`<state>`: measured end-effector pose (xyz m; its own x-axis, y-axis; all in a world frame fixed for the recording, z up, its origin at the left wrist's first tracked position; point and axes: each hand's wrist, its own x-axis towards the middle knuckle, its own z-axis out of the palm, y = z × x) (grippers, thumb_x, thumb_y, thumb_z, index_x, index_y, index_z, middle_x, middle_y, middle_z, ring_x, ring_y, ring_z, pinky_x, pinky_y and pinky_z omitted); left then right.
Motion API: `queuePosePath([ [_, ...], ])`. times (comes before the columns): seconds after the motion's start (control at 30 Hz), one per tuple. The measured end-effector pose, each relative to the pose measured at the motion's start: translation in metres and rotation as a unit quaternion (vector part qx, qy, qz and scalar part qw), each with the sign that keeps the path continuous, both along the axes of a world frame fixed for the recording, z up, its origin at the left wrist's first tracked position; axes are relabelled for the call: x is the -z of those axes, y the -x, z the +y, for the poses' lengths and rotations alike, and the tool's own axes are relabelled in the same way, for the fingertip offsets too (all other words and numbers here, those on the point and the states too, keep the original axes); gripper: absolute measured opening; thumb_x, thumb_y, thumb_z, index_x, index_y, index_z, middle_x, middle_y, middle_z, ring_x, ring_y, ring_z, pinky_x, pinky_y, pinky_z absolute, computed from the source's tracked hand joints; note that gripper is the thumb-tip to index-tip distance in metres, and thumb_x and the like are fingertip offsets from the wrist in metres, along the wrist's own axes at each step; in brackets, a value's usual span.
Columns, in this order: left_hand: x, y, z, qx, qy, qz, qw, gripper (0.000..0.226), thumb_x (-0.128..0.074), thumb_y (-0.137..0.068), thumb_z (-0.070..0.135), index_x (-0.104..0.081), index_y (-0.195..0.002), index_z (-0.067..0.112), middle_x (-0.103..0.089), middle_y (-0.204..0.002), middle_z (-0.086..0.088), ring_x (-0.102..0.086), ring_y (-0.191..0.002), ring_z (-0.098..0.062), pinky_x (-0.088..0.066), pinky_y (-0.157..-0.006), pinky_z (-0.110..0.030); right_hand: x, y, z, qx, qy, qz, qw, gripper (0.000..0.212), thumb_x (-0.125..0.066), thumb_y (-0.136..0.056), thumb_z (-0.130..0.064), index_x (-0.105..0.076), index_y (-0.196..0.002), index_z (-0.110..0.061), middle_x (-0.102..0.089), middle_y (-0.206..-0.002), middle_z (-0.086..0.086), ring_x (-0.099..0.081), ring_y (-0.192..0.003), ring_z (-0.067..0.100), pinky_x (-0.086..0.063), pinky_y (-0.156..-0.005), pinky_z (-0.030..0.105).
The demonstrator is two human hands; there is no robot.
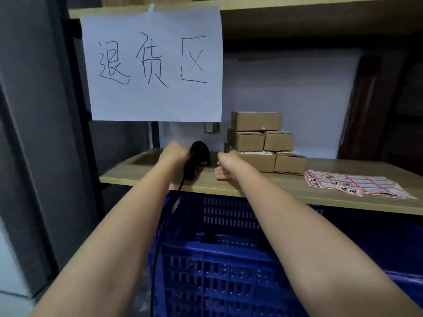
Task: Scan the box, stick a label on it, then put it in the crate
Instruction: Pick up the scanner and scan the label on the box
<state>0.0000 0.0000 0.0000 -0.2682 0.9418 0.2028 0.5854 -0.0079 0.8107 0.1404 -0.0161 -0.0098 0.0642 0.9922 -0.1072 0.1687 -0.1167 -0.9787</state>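
My left hand [174,154] grips a black barcode scanner [198,160] resting on the wooden shelf [251,186]; its cable hangs down over the shelf edge. My right hand [225,165] reaches to the left side of a stack of small brown cardboard boxes [263,143], touching the bottom box [258,160], which carries a white printed label on top. Whether the fingers hold that box is unclear. Red-bordered label sheets [357,185] lie on the shelf to the right. A blue slotted plastic crate [229,259] stands below the shelf.
A white paper sign [152,65] with handwritten characters hangs from the upper shelf above the scanner. A dark metal shelf post [75,110] stands at the left. A dark wooden frame [377,106] is at the back right.
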Motion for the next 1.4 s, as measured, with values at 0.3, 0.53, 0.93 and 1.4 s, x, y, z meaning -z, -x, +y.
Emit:
queuePosePath([
  [0.3, 0.003, 0.008, 0.031, 0.076, 0.127, -0.154, 0.977, 0.026, -0.050, -0.093, 0.024, -0.054, -0.074, 0.008, -0.059, -0.078, -0.012, -0.057, -0.068, -0.023, -0.050, -0.070, -0.034, -0.003, 0.017, 0.047, -0.081, 0.074, 0.055, 0.992, 0.051, -0.035, -0.100, -0.029, -0.036, -0.135, 0.009, -0.051, -0.134, 0.026, -0.055, -0.121, 0.034, -0.049, -0.085, 0.038],
  [0.53, 0.007, 0.020, 0.041, 0.128, 0.176, -0.163, 0.962, 0.021, -0.049, -0.094, 0.021, -0.058, -0.080, 0.009, -0.061, -0.080, -0.008, -0.059, -0.075, -0.019, -0.052, -0.075, -0.028, 0.003, 0.030, 0.061, -0.095, 0.098, 0.100, 0.986, 0.054, -0.039, -0.099, -0.035, -0.041, -0.133, 0.006, -0.057, -0.129, 0.024, -0.059, -0.117, 0.033, -0.050, -0.083, 0.038],
  [0.93, -0.004, 0.032, 0.024, 0.271, 0.237, -0.218, 0.907, 0.015, -0.054, -0.091, 0.021, -0.063, -0.087, 0.010, -0.063, -0.096, -0.006, -0.062, -0.084, -0.015, -0.059, -0.057, -0.019, 0.001, 0.037, 0.042, -0.048, 0.058, 0.071, 0.995, 0.047, -0.046, -0.094, -0.035, -0.045, -0.132, -0.006, -0.061, -0.089, 0.014, -0.062, -0.073, 0.025, -0.054, -0.065, 0.037],
  [1.4, -0.016, 0.007, 0.001, 0.404, 0.229, -0.219, 0.858, 0.047, -0.069, -0.075, 0.010, -0.061, -0.121, 0.007, -0.066, -0.118, -0.009, -0.069, -0.094, -0.017, -0.060, -0.070, -0.023, -0.011, 0.005, -0.013, 0.072, -0.020, 0.080, 0.994, 0.058, -0.039, -0.095, -0.046, -0.041, -0.139, -0.008, -0.057, -0.131, 0.013, -0.059, -0.106, 0.027, -0.052, -0.076, 0.033],
])
